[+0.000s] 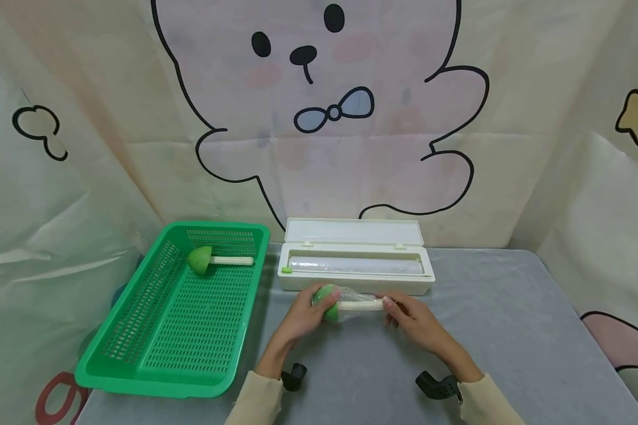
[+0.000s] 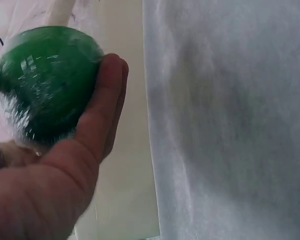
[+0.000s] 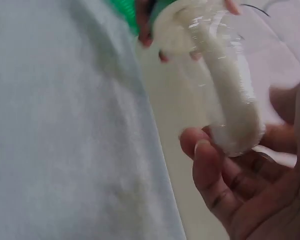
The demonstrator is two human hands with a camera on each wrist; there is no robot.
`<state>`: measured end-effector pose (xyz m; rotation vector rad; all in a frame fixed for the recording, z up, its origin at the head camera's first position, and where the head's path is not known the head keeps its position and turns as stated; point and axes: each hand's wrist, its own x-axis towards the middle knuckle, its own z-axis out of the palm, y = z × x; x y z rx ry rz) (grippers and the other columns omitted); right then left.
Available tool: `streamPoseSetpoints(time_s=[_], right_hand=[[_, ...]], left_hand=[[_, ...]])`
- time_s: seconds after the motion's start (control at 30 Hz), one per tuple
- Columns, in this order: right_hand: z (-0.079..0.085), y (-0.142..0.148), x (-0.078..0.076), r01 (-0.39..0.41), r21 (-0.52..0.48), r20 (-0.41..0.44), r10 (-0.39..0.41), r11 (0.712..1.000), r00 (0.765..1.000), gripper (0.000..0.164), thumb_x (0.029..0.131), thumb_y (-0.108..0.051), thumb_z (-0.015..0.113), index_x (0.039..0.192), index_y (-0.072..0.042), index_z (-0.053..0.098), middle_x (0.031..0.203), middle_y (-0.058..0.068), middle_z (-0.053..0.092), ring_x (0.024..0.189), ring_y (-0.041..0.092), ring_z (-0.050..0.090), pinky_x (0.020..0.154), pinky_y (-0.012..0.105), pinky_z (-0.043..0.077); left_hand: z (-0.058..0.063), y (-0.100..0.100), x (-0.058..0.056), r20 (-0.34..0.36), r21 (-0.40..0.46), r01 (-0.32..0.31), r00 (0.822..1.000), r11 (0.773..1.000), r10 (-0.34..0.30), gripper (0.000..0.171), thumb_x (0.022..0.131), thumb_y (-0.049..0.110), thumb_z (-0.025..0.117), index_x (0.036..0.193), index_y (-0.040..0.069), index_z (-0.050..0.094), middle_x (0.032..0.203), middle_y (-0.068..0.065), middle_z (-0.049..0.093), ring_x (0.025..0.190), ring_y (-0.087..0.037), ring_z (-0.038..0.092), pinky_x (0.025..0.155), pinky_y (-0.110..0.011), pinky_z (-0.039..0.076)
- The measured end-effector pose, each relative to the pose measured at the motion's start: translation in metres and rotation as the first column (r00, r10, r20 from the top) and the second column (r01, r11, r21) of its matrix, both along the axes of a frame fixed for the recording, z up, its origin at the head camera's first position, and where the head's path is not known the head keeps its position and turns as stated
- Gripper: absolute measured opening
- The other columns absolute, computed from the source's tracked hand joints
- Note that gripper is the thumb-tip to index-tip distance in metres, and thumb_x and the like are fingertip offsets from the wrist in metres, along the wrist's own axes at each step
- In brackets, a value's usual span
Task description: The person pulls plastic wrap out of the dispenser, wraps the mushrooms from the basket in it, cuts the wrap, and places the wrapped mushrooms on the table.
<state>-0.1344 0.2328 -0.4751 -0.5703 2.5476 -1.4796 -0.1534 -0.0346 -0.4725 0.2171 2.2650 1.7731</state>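
A mushroom-shaped item [image 1: 358,306], with a rounded green head and a white handle, is wrapped in clear plastic film. My left hand [image 1: 309,310] holds it by the head, its fingers curved round the green dome [image 2: 50,80] in the left wrist view. At the other end, my right hand [image 1: 416,319] has its fingertips at the tip of the white handle [image 3: 225,85] and the film there. The item lies roughly level above the table. Just behind it stands a white cling film dispenser [image 1: 356,284], lid raised, a roll of film [image 1: 356,264] inside.
On the left, a green plastic basket [image 1: 228,378] holds a second mushroom-shaped item [image 1: 201,260] with a white handle. A small green slider [image 1: 286,270] sits at the dispenser's left end. Grey cloth covers the table [image 1: 510,330], and a printed curtain [image 1: 510,147] hangs behind.
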Motion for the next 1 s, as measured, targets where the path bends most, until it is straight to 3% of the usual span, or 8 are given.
streamPoseSetpoints(time_s=[0.17, 0.27, 0.4, 0.57, 0.83, 1.0], right_hand=[[-0.007, 0.007, -0.002, 0.032, -0.123, 0.089, -0.021, 0.992, 0.996, 0.031, 0.103, -0.011, 0.061, 0.124, 0.01, 0.066, 0.091, 0.023, 0.072, 0.077, 0.031, 0.072, 0.07, 0.042, 0.06], [-0.012, 0.008, -0.004, 0.037, -0.151, 0.089, -0.024, 0.988, 0.996, 0.028, 0.099, -0.007, 0.066, 0.12, 0.011, 0.068, 0.096, 0.024, 0.07, 0.077, 0.03, 0.073, 0.069, 0.041, 0.061], [-0.02, 0.008, -0.006, 0.064, -0.036, 0.027, -0.063, 0.997, 0.998, 0.024, 0.095, -0.01, 0.072, 0.113, 0.005, 0.074, 0.098, 0.017, 0.071, 0.077, 0.018, 0.072, 0.067, 0.031, 0.059], [-0.029, 0.006, -0.007, 0.105, 0.152, -0.091, -0.092, 0.983, 0.992, 0.02, 0.09, -0.015, 0.079, 0.103, 0.0, 0.078, 0.094, 0.007, 0.075, 0.075, 0.004, 0.063, 0.064, 0.024, 0.052], [-0.03, 0.009, -0.004, 0.061, 0.17, -0.074, -0.049, 0.984, 0.996, 0.023, 0.092, -0.017, 0.077, 0.108, -0.001, 0.076, 0.094, 0.002, 0.071, 0.076, 0.006, 0.061, 0.064, 0.025, 0.051], [-0.033, 0.009, -0.003, 0.059, 0.171, -0.091, -0.044, 0.984, 0.995, 0.021, 0.088, -0.01, 0.079, 0.107, -0.001, 0.076, 0.089, -0.002, 0.068, 0.073, 0.004, 0.059, 0.062, 0.024, 0.051]], left_hand=[[0.0, -0.002, 0.003, -0.02, -0.066, 0.026, 0.999, 0.997, -0.027, 0.067, 0.095, 0.042, 0.072, 0.149, 0.008, 0.049, 0.144, -0.017, 0.052, 0.128, -0.032, 0.051, 0.102, -0.056, 0.045], [-0.004, -0.002, 0.005, -0.04, -0.129, -0.003, 0.999, 0.992, -0.002, 0.072, 0.093, 0.042, 0.075, 0.148, 0.004, 0.049, 0.144, -0.019, 0.052, 0.128, -0.034, 0.052, 0.101, -0.056, 0.045], [-0.01, -0.001, 0.009, -0.093, -0.229, -0.027, 0.996, 0.973, 0.005, 0.071, 0.09, 0.041, 0.078, 0.141, -0.002, 0.055, 0.139, -0.022, 0.056, 0.125, -0.037, 0.054, 0.1, -0.056, 0.046], [-0.017, 0.002, 0.013, -0.106, -0.264, -0.026, 0.994, 0.964, -0.002, 0.075, 0.088, 0.038, 0.081, 0.14, -0.008, 0.053, 0.14, -0.028, 0.055, 0.129, -0.043, 0.051, 0.103, -0.059, 0.043], [-0.02, -0.005, 0.013, -0.139, -0.269, -0.03, 0.99, 0.963, -0.008, 0.077, 0.082, 0.033, 0.087, 0.14, -0.006, 0.055, 0.136, -0.026, 0.058, 0.123, -0.041, 0.056, 0.097, -0.057, 0.048], [-0.022, -0.007, 0.012, -0.136, -0.273, -0.003, 0.99, 0.962, -0.036, 0.07, 0.084, 0.031, 0.085, 0.138, -0.005, 0.058, 0.131, -0.021, 0.063, 0.112, -0.032, 0.061, 0.088, -0.048, 0.052]])
